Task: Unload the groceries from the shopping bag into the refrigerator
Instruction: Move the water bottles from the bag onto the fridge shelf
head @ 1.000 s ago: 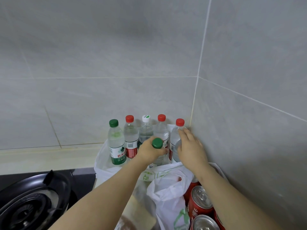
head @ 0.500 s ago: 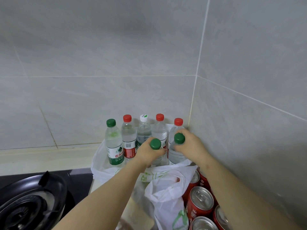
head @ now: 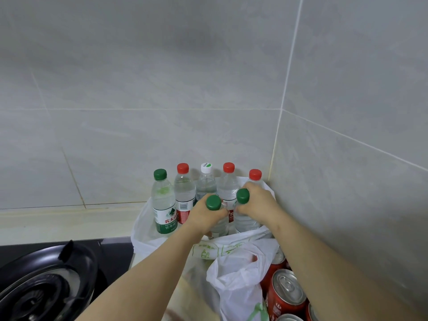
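Head camera looks down at the corner of a kitchen counter (head: 58, 224), where two grey tiled walls (head: 139, 112) meet. A white bag (head: 236, 281) sits in that corner. It is soft and crumpled, with green print on it.

The left hand (head: 205, 216) is wrapped tight round the neck of the left bottle (head: 221, 227), a clear water bottle with a green cap. The cap sticks up above the fist. The right hand (head: 260, 205) is wrapped the same way round the neck of the right bottle (head: 245, 222), which is also clear with a green cap. The two held bottles are upright and just beside each other, at the back of the open bag. The bag hides their bottoms, so I cannot tell if they stand in it or hang above it.

Behind them a row of five bottles (head: 184, 195) stands against the back wall. From the left their caps are green, red, white, red and red. The right hand hides most of the last one. The edge of the bag curls round the bottom of this row.

Some red cans (head: 286, 295) stand upright by the right wall, touching the bag and under the right arm. A black stove (head: 41, 290) is at the lower left, to the left of the bag.
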The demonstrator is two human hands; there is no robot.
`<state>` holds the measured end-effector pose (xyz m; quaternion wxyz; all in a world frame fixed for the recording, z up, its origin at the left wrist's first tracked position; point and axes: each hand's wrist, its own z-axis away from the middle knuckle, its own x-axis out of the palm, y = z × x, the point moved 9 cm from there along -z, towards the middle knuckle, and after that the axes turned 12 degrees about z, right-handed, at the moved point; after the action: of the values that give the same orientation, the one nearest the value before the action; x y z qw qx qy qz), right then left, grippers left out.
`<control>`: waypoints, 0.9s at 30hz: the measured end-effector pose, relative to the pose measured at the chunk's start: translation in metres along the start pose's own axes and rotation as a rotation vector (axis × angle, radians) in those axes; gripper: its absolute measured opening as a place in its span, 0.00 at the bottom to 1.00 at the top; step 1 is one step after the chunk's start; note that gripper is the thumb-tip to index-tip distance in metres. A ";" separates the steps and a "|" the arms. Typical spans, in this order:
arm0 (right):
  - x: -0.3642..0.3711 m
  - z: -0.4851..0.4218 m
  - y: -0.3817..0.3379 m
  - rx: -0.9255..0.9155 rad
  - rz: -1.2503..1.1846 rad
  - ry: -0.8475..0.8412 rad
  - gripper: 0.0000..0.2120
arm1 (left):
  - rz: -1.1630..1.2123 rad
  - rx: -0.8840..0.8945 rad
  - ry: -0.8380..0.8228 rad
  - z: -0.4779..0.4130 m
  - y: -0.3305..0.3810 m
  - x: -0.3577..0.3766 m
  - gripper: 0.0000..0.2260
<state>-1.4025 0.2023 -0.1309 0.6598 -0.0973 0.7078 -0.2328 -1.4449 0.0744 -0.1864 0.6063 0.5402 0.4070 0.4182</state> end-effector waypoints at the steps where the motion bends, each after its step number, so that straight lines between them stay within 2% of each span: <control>1: 0.002 -0.001 0.002 0.002 -0.041 -0.014 0.13 | -0.005 -0.001 -0.001 0.000 0.001 0.000 0.11; 6: 0.018 -0.002 0.000 -0.009 -0.248 -0.128 0.07 | 0.003 -0.005 -0.005 -0.001 0.002 -0.003 0.08; 10: 0.041 -0.005 -0.003 0.029 -0.412 -0.226 0.16 | 0.063 -0.015 0.010 -0.001 0.001 -0.008 0.09; 14: 0.042 -0.007 -0.007 0.043 -0.415 -0.151 0.12 | 0.126 -0.002 0.072 0.001 0.001 -0.017 0.07; 17: 0.040 -0.004 -0.005 0.056 -0.445 -0.101 0.13 | 0.208 -0.008 0.160 0.005 -0.006 -0.026 0.07; 21: 0.030 0.008 0.000 0.075 -0.533 -0.010 0.12 | 0.214 0.035 0.271 0.015 -0.006 -0.037 0.09; 27: 0.000 0.034 -0.010 0.031 -0.662 0.140 0.08 | 0.254 0.145 0.335 0.047 0.025 -0.052 0.09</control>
<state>-1.3709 0.1866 -0.1265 0.4998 -0.2956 0.6778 -0.4510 -1.4190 0.0124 -0.1554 0.4322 0.5526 0.4595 0.5447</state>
